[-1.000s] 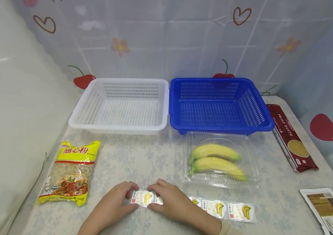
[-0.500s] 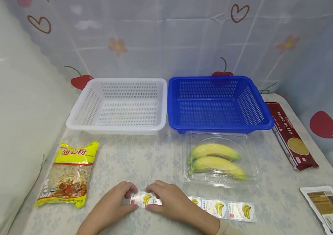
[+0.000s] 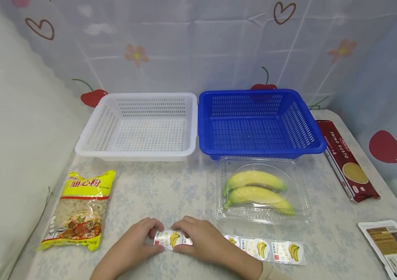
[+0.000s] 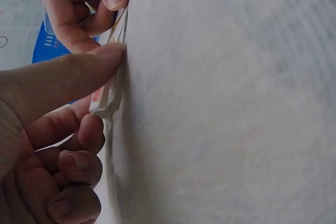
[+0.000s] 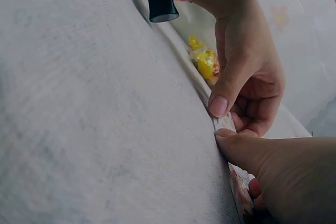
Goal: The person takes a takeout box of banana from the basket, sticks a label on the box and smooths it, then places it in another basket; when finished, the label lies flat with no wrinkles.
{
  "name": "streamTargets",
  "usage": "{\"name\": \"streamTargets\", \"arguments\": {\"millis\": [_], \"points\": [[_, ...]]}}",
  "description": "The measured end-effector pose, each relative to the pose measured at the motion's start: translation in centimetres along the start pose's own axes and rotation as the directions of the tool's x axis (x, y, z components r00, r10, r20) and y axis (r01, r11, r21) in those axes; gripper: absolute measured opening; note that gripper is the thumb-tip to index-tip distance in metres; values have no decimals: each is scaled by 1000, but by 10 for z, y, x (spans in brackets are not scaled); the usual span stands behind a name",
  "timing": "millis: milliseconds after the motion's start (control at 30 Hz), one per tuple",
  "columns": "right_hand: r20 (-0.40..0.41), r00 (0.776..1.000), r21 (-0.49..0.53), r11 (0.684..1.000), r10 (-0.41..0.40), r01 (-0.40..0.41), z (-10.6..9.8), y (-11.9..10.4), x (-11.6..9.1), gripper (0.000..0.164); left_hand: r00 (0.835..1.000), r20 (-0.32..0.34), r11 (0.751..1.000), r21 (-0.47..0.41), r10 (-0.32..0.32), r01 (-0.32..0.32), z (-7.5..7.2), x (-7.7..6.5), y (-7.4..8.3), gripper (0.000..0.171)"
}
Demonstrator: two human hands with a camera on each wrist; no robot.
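From where I stand, the left hand (image 3: pixel 132 243) and right hand (image 3: pixel 203 243) each pinch, thumb against curled fingers, a flat white banana-printed label piece (image 3: pixel 167 240) on the pale blue-flowered tablecloth (image 3: pixel 156 194). Matching rectangular white labels (image 3: pixel 259 249) lie beyond the right wrist, near a clear plastic box (image 3: pixel 265 219) holding two yellow-green bananas (image 3: pixel 259 196).

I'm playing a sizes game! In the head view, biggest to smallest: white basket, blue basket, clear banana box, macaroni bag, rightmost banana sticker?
Blue basket and white basket: too alike to rank
Clear banana box
Macaroni bag
Rightmost banana sticker
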State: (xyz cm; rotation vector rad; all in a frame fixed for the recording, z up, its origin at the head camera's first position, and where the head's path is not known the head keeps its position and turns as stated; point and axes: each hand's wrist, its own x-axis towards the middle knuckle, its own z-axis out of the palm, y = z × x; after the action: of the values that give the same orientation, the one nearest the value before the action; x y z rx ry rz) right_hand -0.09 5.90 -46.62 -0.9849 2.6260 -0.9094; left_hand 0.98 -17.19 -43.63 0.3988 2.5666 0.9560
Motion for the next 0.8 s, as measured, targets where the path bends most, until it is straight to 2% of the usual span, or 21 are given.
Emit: {"name": "streamTargets", "arguments": {"millis": [367, 800], "points": [[20, 1000, 5, 1000, -6, 6, -1, -1, 1, 42, 998, 52, 997, -64, -40, 44, -6, 1, 3, 36], [-19, 999, 21, 999, -43, 43, 3, 2, -1, 41, 999, 26, 999, -27, 26, -25, -6, -1, 6, 31]]}}
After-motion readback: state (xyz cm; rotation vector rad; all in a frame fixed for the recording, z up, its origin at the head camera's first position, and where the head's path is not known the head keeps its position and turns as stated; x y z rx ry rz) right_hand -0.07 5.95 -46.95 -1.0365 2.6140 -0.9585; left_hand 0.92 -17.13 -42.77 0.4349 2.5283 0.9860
